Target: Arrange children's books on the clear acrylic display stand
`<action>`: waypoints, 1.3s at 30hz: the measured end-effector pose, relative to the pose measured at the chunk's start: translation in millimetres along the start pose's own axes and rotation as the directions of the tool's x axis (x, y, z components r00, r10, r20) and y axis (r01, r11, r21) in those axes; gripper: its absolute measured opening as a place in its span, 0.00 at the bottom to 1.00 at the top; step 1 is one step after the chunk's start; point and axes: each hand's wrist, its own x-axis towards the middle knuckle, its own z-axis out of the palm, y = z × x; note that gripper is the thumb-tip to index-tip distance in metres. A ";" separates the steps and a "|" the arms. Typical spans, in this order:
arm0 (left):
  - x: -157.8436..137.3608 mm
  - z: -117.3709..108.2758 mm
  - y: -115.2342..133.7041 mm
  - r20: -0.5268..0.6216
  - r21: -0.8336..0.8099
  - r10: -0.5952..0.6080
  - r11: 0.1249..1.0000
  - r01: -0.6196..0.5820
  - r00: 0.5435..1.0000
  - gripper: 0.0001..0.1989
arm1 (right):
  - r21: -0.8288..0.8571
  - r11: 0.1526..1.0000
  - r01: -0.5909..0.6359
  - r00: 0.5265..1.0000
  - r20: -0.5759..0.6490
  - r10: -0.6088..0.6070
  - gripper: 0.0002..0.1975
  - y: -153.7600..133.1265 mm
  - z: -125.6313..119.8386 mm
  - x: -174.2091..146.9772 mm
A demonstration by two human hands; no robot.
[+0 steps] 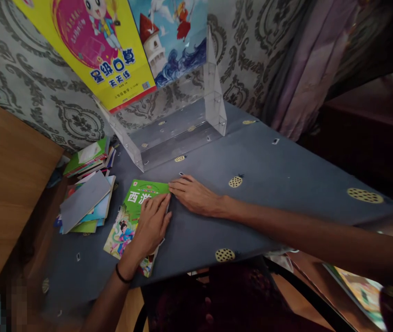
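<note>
Two hands and one book, and from my end of the feed that's where all the action is. The green picture book (126, 216) lies face up on the grey table (272, 170), left of centre in the frame and a little below the middle. Its long axis slants: top end toward the upper right, bottom end toward the lower left.

I have the left hand (151, 223) right on it, palm down across the right half of the cover, fingers close together and pointing to the upper right. That grip is flat, not wrapped round anything I can see.

Now the relation that counts: the right hand (198, 198) is at the book's upper right corner, so the book lies down and to the left of it. Its fingertips (177, 186) meet that corner; pinching or merely resting, I can't tell, since their undersides are hidden. The left hand is clearly the nearer one, lying on top.

At the left of the frame, a loose pile of books (87, 200) sits apart from this one. Toward the top, a clear stand (215, 99) rises beyond both hands, with a yellow workbook (113, 60) at its left.
</note>
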 end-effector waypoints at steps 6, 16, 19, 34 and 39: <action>-1.0 1.5 1.0 -0.029 0.042 0.018 0.999 -0.017 0.999 0.22 | 0.143 0.989 -0.050 0.998 -0.021 0.054 0.15 5.3 2.2 -0.6; 1.1 1.9 3.2 -0.047 0.075 0.032 0.997 -0.029 0.998 0.20 | 0.290 0.952 -0.101 0.994 -0.015 0.110 0.18 8.4 0.2 -0.7; 0.4 2.6 2.8 -0.052 0.072 0.032 0.997 -0.029 0.998 0.20 | 0.266 0.960 -0.087 0.996 0.008 0.088 0.18 8.1 -1.4 -1.3; -2.5 3.9 3.2 -0.115 0.065 0.050 0.997 -0.042 0.992 0.17 | 0.184 0.978 -0.099 0.994 0.060 0.090 0.19 8.6 1.8 -3.2; -2.2 4.3 3.3 -0.111 0.060 0.048 0.997 -0.041 0.993 0.17 | 0.176 0.980 -0.095 0.994 0.070 0.084 0.21 10.1 3.8 -3.6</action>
